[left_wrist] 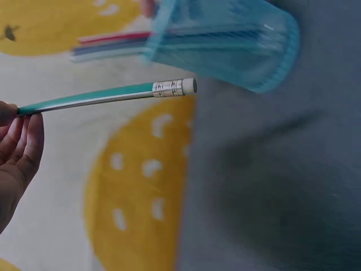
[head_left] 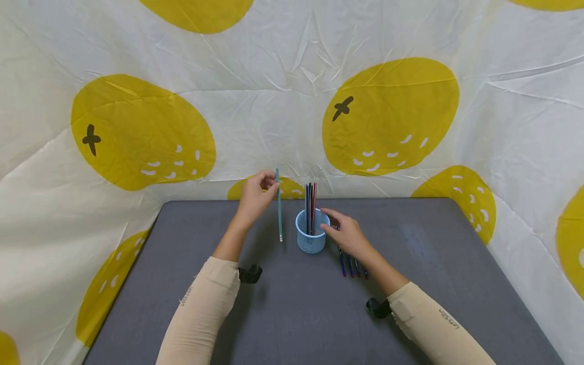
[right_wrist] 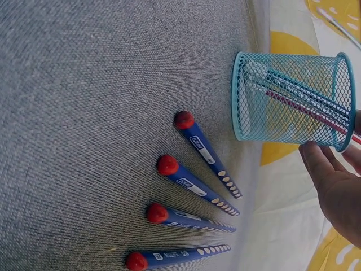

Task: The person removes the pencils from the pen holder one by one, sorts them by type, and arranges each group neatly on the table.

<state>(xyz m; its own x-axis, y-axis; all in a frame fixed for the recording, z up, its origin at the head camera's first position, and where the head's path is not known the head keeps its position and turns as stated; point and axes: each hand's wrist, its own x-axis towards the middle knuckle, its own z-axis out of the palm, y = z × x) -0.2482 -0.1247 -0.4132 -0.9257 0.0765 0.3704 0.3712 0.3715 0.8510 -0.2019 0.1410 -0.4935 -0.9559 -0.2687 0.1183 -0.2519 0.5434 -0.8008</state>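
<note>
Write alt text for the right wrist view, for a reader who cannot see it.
A blue wire-mesh pencil cup holding several pencils stands on a grey fabric table top, with the person's right hand at its rim. Beside the cup, four dark blue pencils with red eraser ends lie fanned out on the table.

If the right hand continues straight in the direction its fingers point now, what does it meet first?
Most likely the blue mesh cup. The right hand already has its fingertips at the cup's rim, though whether they touch it is unclear. The four blue pens lie under the hand, not ahead of it.
</note>
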